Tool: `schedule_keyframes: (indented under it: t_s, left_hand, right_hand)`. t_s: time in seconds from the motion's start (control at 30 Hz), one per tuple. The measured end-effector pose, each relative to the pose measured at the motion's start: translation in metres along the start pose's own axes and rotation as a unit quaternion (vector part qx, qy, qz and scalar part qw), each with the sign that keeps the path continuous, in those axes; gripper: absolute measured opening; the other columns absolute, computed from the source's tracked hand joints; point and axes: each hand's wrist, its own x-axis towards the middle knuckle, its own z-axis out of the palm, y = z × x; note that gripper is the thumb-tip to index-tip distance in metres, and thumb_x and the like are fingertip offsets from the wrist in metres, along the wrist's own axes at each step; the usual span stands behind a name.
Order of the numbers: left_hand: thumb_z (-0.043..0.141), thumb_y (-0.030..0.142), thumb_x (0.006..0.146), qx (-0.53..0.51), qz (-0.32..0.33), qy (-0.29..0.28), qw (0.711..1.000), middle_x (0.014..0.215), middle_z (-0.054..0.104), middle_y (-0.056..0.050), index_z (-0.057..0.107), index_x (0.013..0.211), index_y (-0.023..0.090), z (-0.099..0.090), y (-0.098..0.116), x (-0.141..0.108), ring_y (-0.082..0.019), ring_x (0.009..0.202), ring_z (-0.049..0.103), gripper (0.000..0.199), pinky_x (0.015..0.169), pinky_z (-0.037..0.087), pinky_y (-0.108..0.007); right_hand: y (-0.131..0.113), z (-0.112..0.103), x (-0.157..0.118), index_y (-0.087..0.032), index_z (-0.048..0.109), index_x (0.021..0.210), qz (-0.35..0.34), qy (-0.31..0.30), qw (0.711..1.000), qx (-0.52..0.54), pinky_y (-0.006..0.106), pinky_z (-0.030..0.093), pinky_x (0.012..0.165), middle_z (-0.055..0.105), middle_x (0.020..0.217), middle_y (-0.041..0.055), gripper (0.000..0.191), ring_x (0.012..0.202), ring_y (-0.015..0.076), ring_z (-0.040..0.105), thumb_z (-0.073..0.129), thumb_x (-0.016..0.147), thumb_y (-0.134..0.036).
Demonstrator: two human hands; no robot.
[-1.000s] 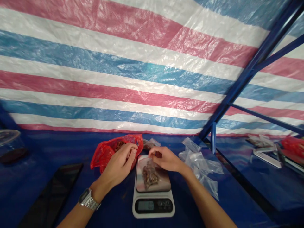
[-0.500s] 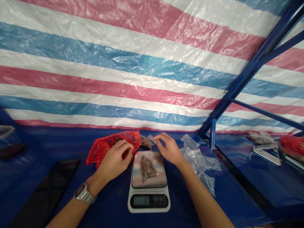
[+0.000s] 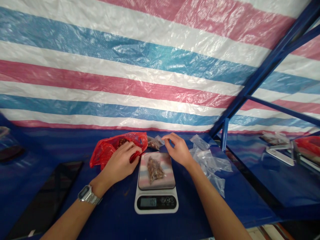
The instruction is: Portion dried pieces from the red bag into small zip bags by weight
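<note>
A small clear bag of brown dried pieces (image 3: 155, 169) lies on the plate of a white digital scale (image 3: 156, 210). The display seems to read 10.5. My left hand (image 3: 123, 159) rests at the near right rim of a red plastic bag (image 3: 101, 151), its fingers bent and a gap between thumb and forefinger. More dark pieces show inside the red bag. Beyond the scale's right corner, my right hand (image 3: 178, 149) hovers with curved fingers, thumb and forefinger apart. Its fingertips are close to another filled clear bag (image 3: 153, 143) behind the scale.
Several clear plastic bags (image 3: 210, 163) lie right of my right hand. A dark flat panel (image 3: 47, 196) is at left, near a clear container (image 3: 10, 146). Blue metal bars (image 3: 246, 90) rise at right before striped sheeting (image 3: 120, 83). Another scale (image 3: 280, 155) sits farther right.
The scale's display has gone from 0.0 to about 10.5. My left fingers have shifted slightly toward the red bag's right rim. The whole view has tilted a little.
</note>
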Motion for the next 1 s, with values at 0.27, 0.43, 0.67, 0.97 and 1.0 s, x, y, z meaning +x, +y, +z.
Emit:
schedule_keyframes:
  t_s: [0.27,0.43,0.67,0.97,1.0]
  left_hand:
    - [0.051,0.025,0.103,0.061,-0.006,0.055,0.997,0.1,0.065,-0.006,0.066,0.102,0.022,0.005,-0.009,0.001,-0.024,0.097,0.063,0.016,0.09,0.05,-0.039]
    - [0.054,0.026,0.101,0.063,-0.008,0.1,0.993,0.1,0.065,-0.006,0.066,0.101,0.021,-0.002,0.003,0.003,-0.023,0.096,0.063,0.013,0.086,0.049,-0.036]
    - [0.051,0.021,0.1,0.036,-0.013,0.123,0.992,0.089,0.065,-0.004,0.062,0.088,0.022,-0.005,0.016,0.004,-0.022,0.088,0.062,0.016,0.081,0.047,-0.035]
    - [0.052,0.024,0.099,0.021,-0.014,0.102,0.994,0.084,0.067,-0.003,0.062,0.09,0.023,0.009,0.036,-0.004,-0.021,0.083,0.064,0.014,0.08,0.048,-0.035]
    - [0.052,0.025,0.099,0.025,-0.016,0.103,0.994,0.084,0.067,-0.004,0.062,0.089,0.023,0.009,0.04,-0.004,-0.022,0.084,0.064,0.014,0.08,0.048,-0.036]
  right_hand:
    - [-0.015,-0.007,-0.001,-0.022,0.075,0.096,-0.009,-0.059,0.998,0.022,0.03,0.051,0.083,0.069,0.093,0.0029,0.021,0.086,0.0177,0.068,0.057,0.095,-0.011]
    - [-0.019,-0.005,-0.002,-0.022,0.077,0.096,0.0,-0.109,0.994,0.012,0.029,0.051,0.081,0.068,0.095,0.0028,0.022,0.085,0.0165,0.067,0.059,0.093,-0.01]
    - [-0.023,-0.004,-0.004,-0.021,0.076,0.098,-0.012,-0.151,0.988,-0.003,0.03,0.05,0.083,0.066,0.101,0.0033,0.025,0.088,0.017,0.066,0.059,0.088,-0.005]
    - [-0.025,-0.002,-0.002,-0.021,0.07,0.085,0.007,-0.138,0.987,0.084,0.027,0.048,0.08,0.063,0.093,0.0012,0.016,0.084,0.0152,0.063,0.061,0.089,-0.007]
    - [-0.025,-0.001,-0.002,-0.02,0.069,0.085,0.014,-0.134,0.986,0.1,0.027,0.047,0.077,0.063,0.09,0.0008,0.015,0.081,0.0146,0.061,0.061,0.09,-0.009]
